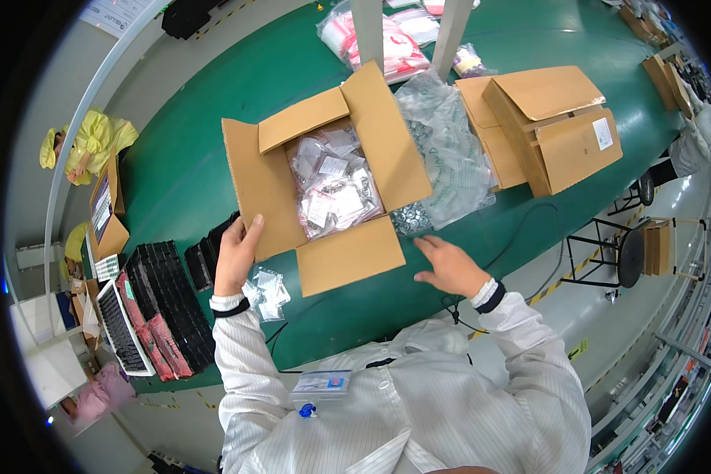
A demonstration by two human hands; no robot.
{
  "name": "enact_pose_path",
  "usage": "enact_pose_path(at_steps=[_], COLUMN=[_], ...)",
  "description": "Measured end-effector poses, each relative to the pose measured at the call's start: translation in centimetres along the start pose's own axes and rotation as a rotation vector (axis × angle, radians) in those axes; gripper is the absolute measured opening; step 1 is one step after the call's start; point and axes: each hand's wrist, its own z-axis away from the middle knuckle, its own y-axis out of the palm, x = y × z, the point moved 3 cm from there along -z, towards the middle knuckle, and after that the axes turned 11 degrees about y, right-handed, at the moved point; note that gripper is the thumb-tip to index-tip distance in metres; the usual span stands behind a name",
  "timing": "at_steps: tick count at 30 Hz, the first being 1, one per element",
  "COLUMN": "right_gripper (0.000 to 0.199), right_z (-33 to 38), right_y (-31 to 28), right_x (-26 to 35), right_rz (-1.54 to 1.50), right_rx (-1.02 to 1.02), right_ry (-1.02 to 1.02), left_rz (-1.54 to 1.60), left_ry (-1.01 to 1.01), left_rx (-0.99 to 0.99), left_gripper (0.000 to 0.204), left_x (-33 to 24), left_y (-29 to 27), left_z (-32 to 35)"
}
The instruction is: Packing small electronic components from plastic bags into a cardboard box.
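An open cardboard box (265, 186) sits on the green table (197, 158), filled with several small clear bags of parts (333, 183). My left hand (237, 254) grips the edge of the box's left flap. My right hand (449, 265) hovers flat over the table just right of the box's near flap (349, 257), fingers apart, holding nothing. A few small clear bags (267, 288) lie on the table beside my left wrist.
Crumpled clear plastic bags (444, 150) lie right of the box, then a second cardboard box (557, 126). Black trays (170, 300) are stacked at the left. A person in yellow (87, 142) works at far left. A stool (636, 249) stands on the right.
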Motion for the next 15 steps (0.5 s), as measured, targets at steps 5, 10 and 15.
enact_pose_path(at_steps=[5, 10, 15], right_gripper=[0.077, 0.074, 0.065], right_z=[2.4, 1.9, -0.7], right_y=[4.7, 9.4, 11.5], right_x=[-1.2, -1.2, -0.4], right_rz=[0.007, -0.035, -0.065], right_rx=[0.212, 0.265, 0.305], right_ry=[-0.006, -0.188, -0.166], left_rz=[0.087, 0.078, 0.04], left_ry=[-0.08, -0.237, -0.353], left_rx=[-0.14, -0.186, 0.109], left_gripper=[0.05, 0.055, 0.048], left_x=[0.2, 4.1, 8.4], left_y=[1.8, 3.6, 8.0], left_z=[6.1, 13.9, 21.3])
